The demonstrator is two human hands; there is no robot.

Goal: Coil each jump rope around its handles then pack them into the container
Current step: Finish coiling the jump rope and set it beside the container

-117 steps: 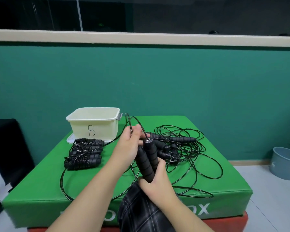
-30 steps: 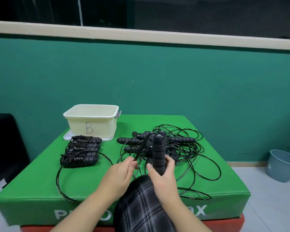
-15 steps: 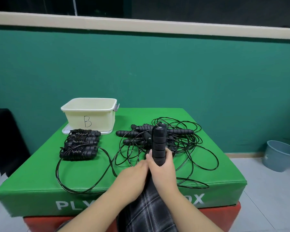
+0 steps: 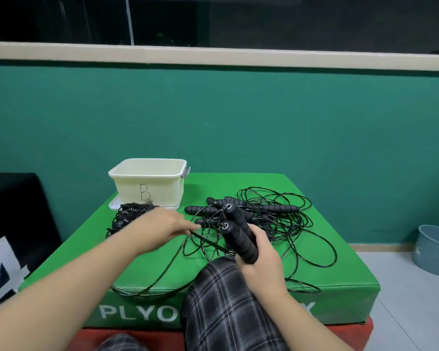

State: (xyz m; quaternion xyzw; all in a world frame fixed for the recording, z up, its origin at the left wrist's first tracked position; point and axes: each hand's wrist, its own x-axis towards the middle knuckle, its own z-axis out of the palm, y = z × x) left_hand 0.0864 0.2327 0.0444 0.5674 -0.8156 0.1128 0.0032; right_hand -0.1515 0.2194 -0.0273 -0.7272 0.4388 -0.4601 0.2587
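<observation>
My right hand (image 4: 260,252) grips two black foam handles (image 4: 238,236) of one jump rope, held together and tilted up to the left. My left hand (image 4: 162,228) pinches that rope's thin black cord (image 4: 205,243) just left of the handles. The cord runs in a loose loop (image 4: 147,292) down to the front edge of the green box. A tangle of loose ropes (image 4: 276,216) with black handles lies behind my right hand. Coiled ropes (image 4: 128,214) lie partly hidden behind my left hand. The cream container (image 4: 147,183) marked B stands at the back left.
Everything lies on a green plyo box (image 4: 340,274) against a green wall. The container sits on its lid (image 4: 113,204). A grey bucket (image 4: 433,252) stands on the floor at right, and a black pad (image 4: 15,224) at left. A plaid-clad knee (image 4: 218,300) is in front.
The handles have tilted from upright to leaning left. My left hand moved up and left from beside my right hand and now pulls the cord out.
</observation>
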